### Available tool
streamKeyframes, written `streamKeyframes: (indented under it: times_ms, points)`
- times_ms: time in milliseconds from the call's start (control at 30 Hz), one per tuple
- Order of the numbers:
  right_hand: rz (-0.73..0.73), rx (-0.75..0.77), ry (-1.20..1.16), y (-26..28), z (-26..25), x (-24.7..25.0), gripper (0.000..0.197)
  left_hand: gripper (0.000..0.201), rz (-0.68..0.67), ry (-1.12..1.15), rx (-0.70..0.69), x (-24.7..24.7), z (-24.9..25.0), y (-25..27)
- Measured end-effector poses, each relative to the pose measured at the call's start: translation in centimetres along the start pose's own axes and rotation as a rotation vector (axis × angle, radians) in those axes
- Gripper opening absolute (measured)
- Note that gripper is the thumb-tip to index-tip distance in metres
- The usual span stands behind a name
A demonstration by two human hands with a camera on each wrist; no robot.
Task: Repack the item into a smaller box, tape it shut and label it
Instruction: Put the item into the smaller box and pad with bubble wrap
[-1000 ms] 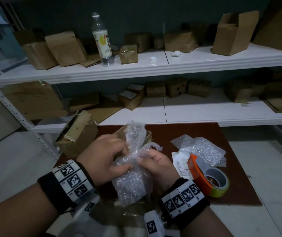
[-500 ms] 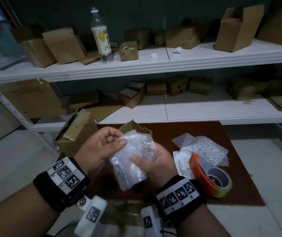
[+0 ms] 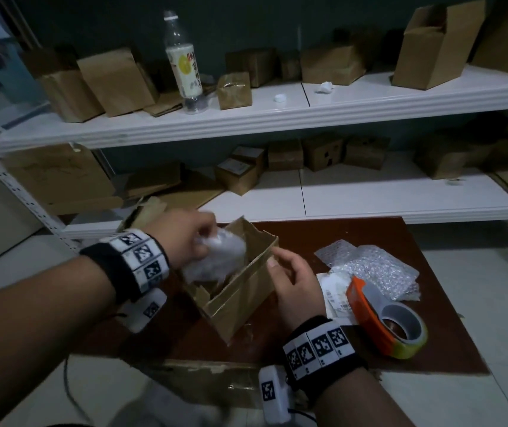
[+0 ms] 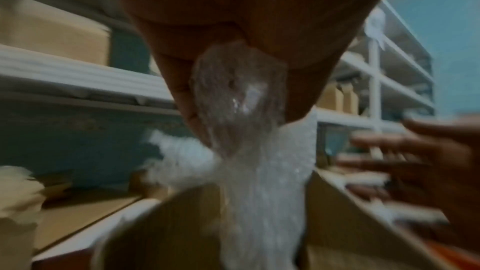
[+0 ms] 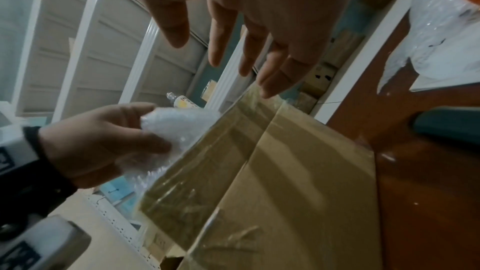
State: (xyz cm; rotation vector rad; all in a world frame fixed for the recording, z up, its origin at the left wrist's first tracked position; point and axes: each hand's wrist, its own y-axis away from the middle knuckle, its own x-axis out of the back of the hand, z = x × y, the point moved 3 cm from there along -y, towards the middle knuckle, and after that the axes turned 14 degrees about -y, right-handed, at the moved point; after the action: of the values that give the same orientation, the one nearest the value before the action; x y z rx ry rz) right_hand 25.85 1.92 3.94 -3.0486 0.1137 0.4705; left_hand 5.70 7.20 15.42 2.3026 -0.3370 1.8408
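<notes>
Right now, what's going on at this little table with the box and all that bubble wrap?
A person is packing. The left hand grips a bubble-wrapped bundle and lowers it into a small open cardboard box on the brown table. The right hand is open, its fingers relaxed, at the box's near side. A tape dispenser, spare bubble wrap and a paper label lie to the right. The box is not yet taped.

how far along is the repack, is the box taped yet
Not taped. Done: the item is wrapped in bubble wrap. In hand: the left hand holds that bundle in the mouth of the open small box, with the right hand at its rim. Left: closing the flaps, taping with the tape dispenser, then the label, both on the table.
</notes>
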Motion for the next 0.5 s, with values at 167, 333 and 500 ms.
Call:
streamKeyframes:
  times_ms: [167,333,500]
  points:
    - [-0.091,0.006,0.13,-0.3,0.4,-0.8,0.025,0.023,-0.363,-0.171,-0.129,-5.4,2.3,-2.6]
    - [-0.081,-0.013,0.162,-0.5,1.4,-1.2,0.033,0.036,-0.543,-0.197,-0.16,-7.9,2.8,-4.2]
    - [-0.118,-0.126,0.17,-0.7,2.2,-1.4,0.036,0.027,-0.703,-0.346,-0.295,-9.9,4.1,-4.3]
